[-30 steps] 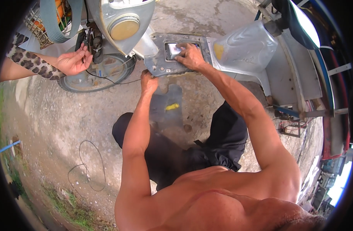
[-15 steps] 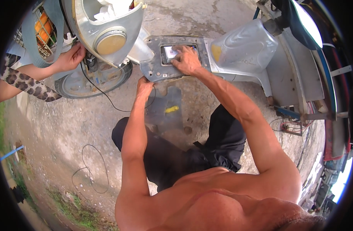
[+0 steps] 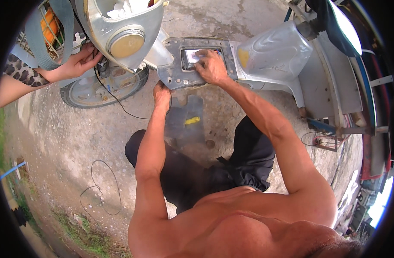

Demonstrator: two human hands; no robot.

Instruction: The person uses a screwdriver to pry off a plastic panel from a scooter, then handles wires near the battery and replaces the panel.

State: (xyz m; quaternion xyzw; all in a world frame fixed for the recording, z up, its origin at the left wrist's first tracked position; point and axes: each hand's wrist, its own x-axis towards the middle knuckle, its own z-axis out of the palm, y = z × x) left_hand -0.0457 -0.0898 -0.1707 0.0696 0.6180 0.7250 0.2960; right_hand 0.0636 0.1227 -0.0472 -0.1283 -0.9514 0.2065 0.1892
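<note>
The co-worker's hand (image 3: 83, 61) has moved in beside the round lamp (image 3: 126, 44), left of the person's fingers, and the black cable (image 3: 136, 117) now sags lower toward them — more slack to work with. The left hand (image 3: 162, 93) curls at the footboard's (image 3: 173, 64) near corner (its grip I cannot tell). Right fingers bend over the pale box (image 3: 191, 56) in the opening — clasping or merely touching, unclear.
</note>
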